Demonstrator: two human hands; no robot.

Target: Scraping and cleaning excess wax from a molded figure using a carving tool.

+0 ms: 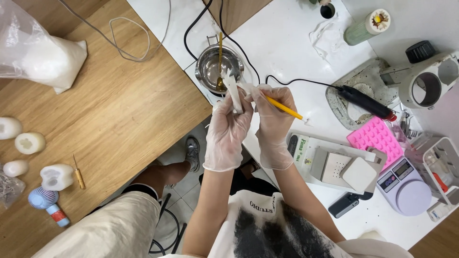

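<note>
Left grip closed around white wax piece, right grip pinching yellow tool beside it.

The plastic bag is cut off by the left edge.

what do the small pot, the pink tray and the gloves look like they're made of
Small pot: shiny metal, probably steel, with mirror-like reflections. Pink tray: likely matte silicone, with a soft-looking grid of cells. Gloves on the left hand and right hand: thin, translucent, wrinkled plastic or vinyl.
</note>
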